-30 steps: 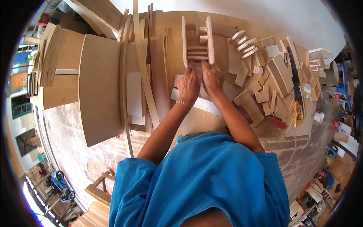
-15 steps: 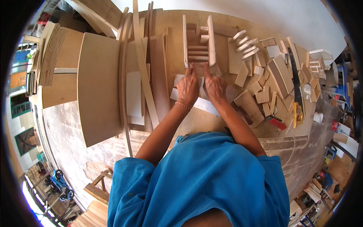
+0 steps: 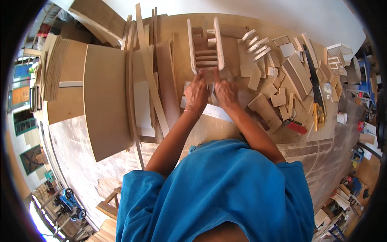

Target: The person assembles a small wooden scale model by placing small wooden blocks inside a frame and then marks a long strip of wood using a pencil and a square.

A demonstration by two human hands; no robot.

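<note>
A small wooden ladder-like frame [image 3: 205,50], two pale side rails joined by several short slats, lies on the plywood workbench [image 3: 177,36] ahead of me. My left hand [image 3: 196,92] and my right hand [image 3: 225,90] rest side by side at its near end, fingers reaching to the lowest slat. Whether a small piece sits between my fingers is hidden by the hands. Under my hands lies a white sheet [image 3: 213,109].
Long thin wood strips [image 3: 150,76] and wide plywood boards [image 3: 105,101] lie to the left. Many small wood offcuts [image 3: 278,86] crowd the right, with a dark saw-like tool [image 3: 314,86], a red tool [image 3: 296,127] and a white cup [image 3: 342,117].
Both hands have crept slightly forward toward the frame's near end; the right index finger now points up at the lowest slat.
</note>
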